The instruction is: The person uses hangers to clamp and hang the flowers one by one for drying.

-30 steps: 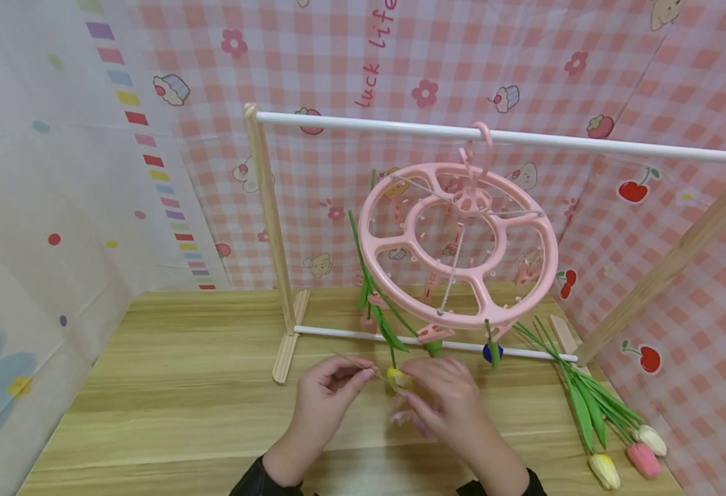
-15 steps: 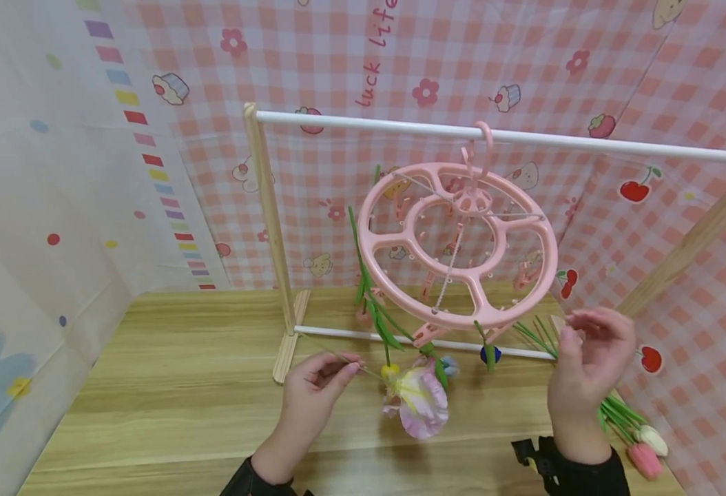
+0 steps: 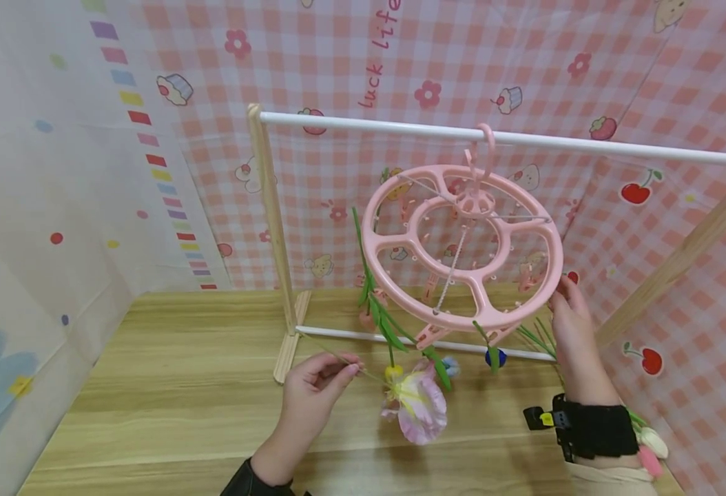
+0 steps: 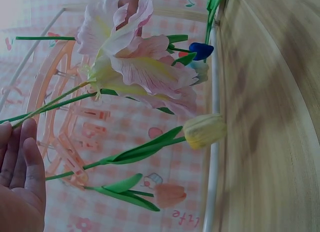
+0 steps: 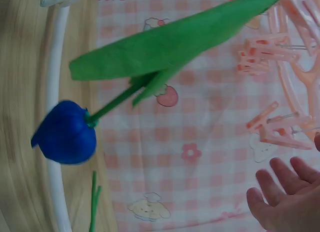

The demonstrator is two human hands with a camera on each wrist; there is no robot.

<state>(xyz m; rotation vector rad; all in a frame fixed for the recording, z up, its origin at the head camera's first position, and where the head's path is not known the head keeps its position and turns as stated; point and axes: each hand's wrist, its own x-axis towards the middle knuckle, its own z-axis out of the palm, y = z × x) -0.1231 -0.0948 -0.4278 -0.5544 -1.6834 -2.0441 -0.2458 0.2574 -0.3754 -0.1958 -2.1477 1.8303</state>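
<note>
My left hand (image 3: 319, 393) pinches the thin stem of a large lilac-pink artificial flower (image 3: 421, 406), its ruffled petals hanging past the fingertips. Above it hangs a round pink clip hanger (image 3: 462, 318), hooked over a white rail. At the hanger's right rim is my right hand (image 3: 576, 344), fingers extended; in the right wrist view it lies just below a pink clip (image 5: 282, 129), apart from it. Clipped tulips dangle upside down from the hanger: a blue one (image 5: 67, 134), a yellow one (image 4: 205, 131) and a peach one (image 4: 170, 196). A pale blue tulip (image 3: 450, 366) hangs behind the lilac-pink flower.
The rack has a white top rail (image 3: 363, 122), wooden posts (image 3: 270, 220) and a white lower bar (image 3: 332, 333). A white tulip (image 3: 653, 442) and a pink tulip (image 3: 650, 463) lie at the table's right, partly hidden by my right forearm. Patterned cloth surrounds the wooden table.
My right hand has left the lilac-pink flower, swung right, then reached forward to the hanger's right rim. My left hand has shifted slightly left, still pinching the stem.
</note>
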